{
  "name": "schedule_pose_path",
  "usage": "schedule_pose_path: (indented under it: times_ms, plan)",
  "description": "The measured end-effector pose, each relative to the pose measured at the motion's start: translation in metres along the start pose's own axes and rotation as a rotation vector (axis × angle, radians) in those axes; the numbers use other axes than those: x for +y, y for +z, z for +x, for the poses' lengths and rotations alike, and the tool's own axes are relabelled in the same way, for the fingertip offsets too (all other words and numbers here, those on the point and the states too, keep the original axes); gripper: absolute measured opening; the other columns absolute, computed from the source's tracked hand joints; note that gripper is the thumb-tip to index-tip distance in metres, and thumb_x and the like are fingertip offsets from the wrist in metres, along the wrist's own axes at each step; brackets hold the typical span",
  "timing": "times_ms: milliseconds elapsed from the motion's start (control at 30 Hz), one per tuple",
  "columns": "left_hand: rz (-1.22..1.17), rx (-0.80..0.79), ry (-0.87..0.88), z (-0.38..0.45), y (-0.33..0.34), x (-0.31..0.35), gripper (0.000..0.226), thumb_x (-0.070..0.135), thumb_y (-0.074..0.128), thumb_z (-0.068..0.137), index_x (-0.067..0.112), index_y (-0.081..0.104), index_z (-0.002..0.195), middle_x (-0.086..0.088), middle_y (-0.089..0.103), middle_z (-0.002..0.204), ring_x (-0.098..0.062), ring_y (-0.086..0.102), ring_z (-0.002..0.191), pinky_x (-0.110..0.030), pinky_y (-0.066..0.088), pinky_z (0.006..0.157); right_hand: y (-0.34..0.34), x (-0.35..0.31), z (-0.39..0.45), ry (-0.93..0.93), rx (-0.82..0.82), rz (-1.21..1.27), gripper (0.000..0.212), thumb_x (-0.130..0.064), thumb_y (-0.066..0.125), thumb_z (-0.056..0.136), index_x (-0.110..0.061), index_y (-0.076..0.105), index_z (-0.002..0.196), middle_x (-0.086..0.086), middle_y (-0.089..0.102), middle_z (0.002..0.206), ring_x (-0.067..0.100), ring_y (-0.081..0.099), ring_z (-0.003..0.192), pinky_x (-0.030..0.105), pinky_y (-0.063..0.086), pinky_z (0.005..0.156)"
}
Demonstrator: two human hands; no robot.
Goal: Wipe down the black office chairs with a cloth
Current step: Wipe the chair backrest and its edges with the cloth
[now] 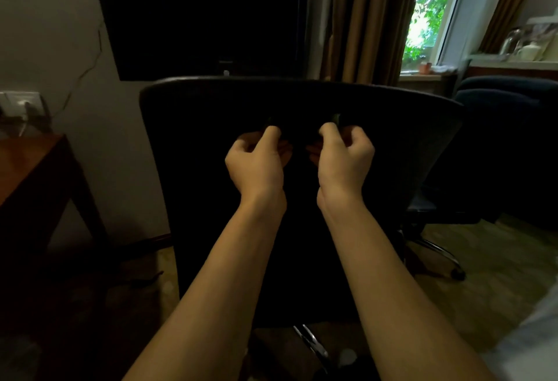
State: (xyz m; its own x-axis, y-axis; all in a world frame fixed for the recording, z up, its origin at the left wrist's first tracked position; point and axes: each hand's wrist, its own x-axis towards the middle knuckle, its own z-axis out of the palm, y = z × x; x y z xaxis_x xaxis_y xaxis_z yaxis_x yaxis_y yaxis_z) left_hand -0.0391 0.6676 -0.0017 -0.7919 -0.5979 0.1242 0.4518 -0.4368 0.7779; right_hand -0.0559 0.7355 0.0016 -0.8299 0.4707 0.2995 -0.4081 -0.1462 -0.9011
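Observation:
A black office chair (196, 145) stands right in front of me with its wide mesh backrest facing me. Both my hands are raised in front of the upper backrest, fingers curled. My left hand (256, 160) and my right hand (344, 154) each pinch an end of a dark cloth (336, 118) that stretches between them. The cloth is almost as dark as the backrest, so only small grey bits show above my fingertips. Whether the cloth touches the backrest I cannot tell.
A second dark chair (501, 100) stands at the right, under the window. A wooden table (27, 166) is at the left by the wall, a dark screen (205, 18) hangs behind the chair. Chrome chair legs (437, 252) spread over the floor.

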Motion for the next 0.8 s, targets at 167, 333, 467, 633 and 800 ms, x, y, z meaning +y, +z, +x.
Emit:
schedule_pose_path:
  times_ms: [167, 333, 467, 633, 800]
  plan:
    - [0.056, 0.053, -0.086, -0.003, -0.020, -0.048, 0.004, 0.010, 0.065, 0.093, 0.009, 0.066, 0.096, -0.009, 0.072, 0.088, -0.015, 0.072, 0.077, -0.017, 0.055, 0.064, -0.025, 0.055, 0.010, 0.085, -0.102, -0.017, 0.014, -0.015, 0.064, 0.090, -0.010, 0.067, 0.102, 0.007, 0.069, 0.092, 0.024, 0.068, 0.083, 0.044, 0.057, 0.073]
    - [0.119, 0.093, -0.122, -0.003, -0.045, -0.100, 0.005, 0.008, 0.064, 0.094, 0.004, 0.065, 0.094, -0.009, 0.070, 0.084, -0.012, 0.070, 0.072, -0.019, 0.054, 0.063, -0.045, 0.116, 0.008, 0.119, -0.105, -0.059, 0.003, -0.022, 0.064, 0.083, -0.019, 0.064, 0.083, 0.002, 0.067, 0.079, 0.019, 0.066, 0.076, 0.039, 0.053, 0.065]
    - [0.185, 0.076, -0.031, -0.008, -0.069, -0.138, 0.005, 0.001, 0.061, 0.095, 0.002, 0.061, 0.090, -0.008, 0.065, 0.083, -0.011, 0.067, 0.074, -0.019, 0.055, 0.065, -0.058, 0.159, -0.004, 0.116, -0.097, -0.100, 0.012, -0.019, 0.062, 0.088, -0.009, 0.062, 0.095, 0.003, 0.065, 0.082, 0.009, 0.061, 0.071, 0.020, 0.046, 0.057]
    - [0.304, 0.150, -0.078, -0.013, -0.102, -0.186, 0.020, 0.002, 0.061, 0.094, 0.015, 0.059, 0.080, -0.002, 0.064, 0.077, -0.007, 0.065, 0.068, -0.021, 0.053, 0.062, -0.076, 0.208, -0.020, 0.228, -0.110, -0.195, 0.016, -0.009, 0.058, 0.096, -0.003, 0.060, 0.111, 0.005, 0.063, 0.093, 0.011, 0.060, 0.077, 0.010, 0.045, 0.055]
    - [0.305, 0.283, -0.254, -0.019, -0.132, -0.229, 0.020, -0.002, 0.060, 0.094, 0.013, 0.056, 0.081, -0.006, 0.061, 0.082, -0.017, 0.062, 0.076, -0.020, 0.053, 0.059, -0.090, 0.260, -0.039, 0.396, -0.101, -0.245, 0.015, -0.009, 0.058, 0.097, -0.004, 0.059, 0.111, 0.014, 0.064, 0.101, 0.027, 0.063, 0.090, 0.035, 0.051, 0.072]
